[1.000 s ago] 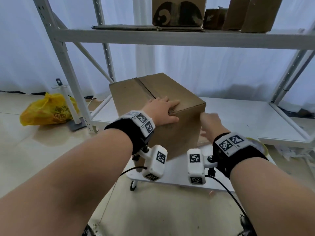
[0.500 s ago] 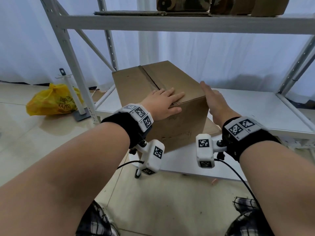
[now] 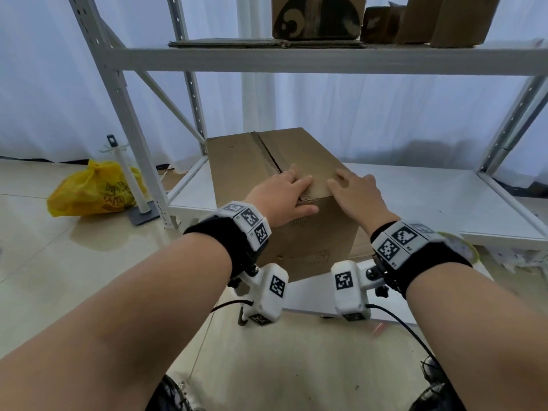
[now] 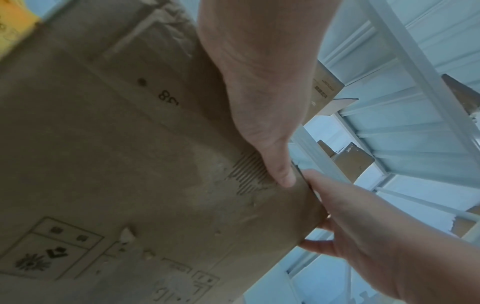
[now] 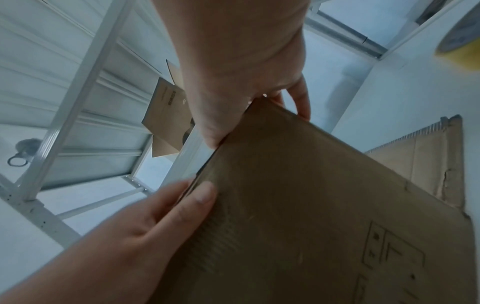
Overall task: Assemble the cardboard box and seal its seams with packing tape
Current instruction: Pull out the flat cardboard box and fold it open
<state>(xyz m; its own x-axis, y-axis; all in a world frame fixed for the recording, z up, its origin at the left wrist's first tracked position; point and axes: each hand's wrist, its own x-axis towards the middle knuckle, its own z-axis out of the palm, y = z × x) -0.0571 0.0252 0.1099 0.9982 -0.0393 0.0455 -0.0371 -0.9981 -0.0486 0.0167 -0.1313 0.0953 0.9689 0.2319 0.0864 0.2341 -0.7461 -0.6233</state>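
Both flat: left hand (image 3: 281, 197) and right hand (image 3: 357, 192) on box (image 3: 243, 164); tape roll (image 5: 461, 37) only right-wrist.

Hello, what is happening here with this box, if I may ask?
A person is closing a cardboard box that stands on the lower white shelf of a metal rack. The left hand and the right hand both rest flat on its top near the front edge, holding the flaps down on either side of the centre seam. No tape is visible on that seam. A yellowish tape roll lies on the shelf to the right.
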